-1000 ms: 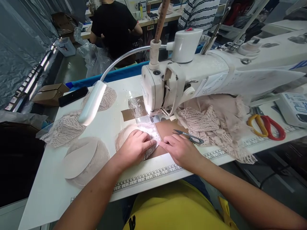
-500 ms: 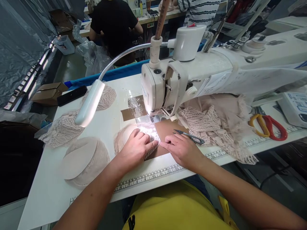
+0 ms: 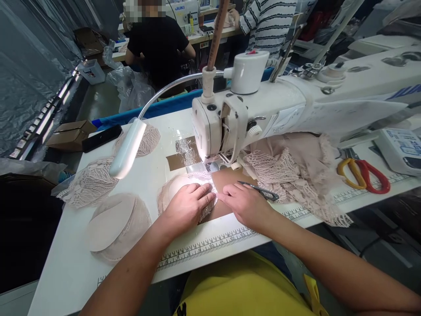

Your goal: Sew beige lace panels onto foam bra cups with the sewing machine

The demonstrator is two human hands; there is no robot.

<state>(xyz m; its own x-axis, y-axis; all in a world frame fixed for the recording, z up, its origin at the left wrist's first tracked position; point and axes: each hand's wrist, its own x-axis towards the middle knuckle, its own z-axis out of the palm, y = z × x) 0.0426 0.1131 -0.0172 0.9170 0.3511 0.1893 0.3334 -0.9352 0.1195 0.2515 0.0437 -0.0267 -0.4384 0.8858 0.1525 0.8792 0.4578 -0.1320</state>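
Observation:
Beneath the needle area of the white sewing machine (image 3: 226, 123) lies a beige lace cup piece (image 3: 167, 191), brightly lit at its edge. My left hand (image 3: 189, 202) rests on it, fingers stretched out and lying flat, covering much of the piece. My right hand (image 3: 245, 204) is curled, its thumb and index finger pinching the lace's right edge close to my left fingertips. Thread snips (image 3: 268, 193) lie against the far side of my right hand; whether the hidden fingers hold them, I cannot tell. Brown tape (image 3: 226, 177) covers the table beside the lace.
More beige cup pieces (image 3: 118, 224) and lace pieces (image 3: 88, 182) lie at left, below a gooseneck lamp (image 3: 128, 149). A black phone (image 3: 101, 138) is behind. At right are piled lace fabric (image 3: 296, 175) and red-and-yellow-handled scissors (image 3: 365, 175). Co-workers sit beyond the machine.
The whole view has shifted slightly as my head moved. My left fingers have slid a little to the right on the lace; my right hand keeps its pinch.

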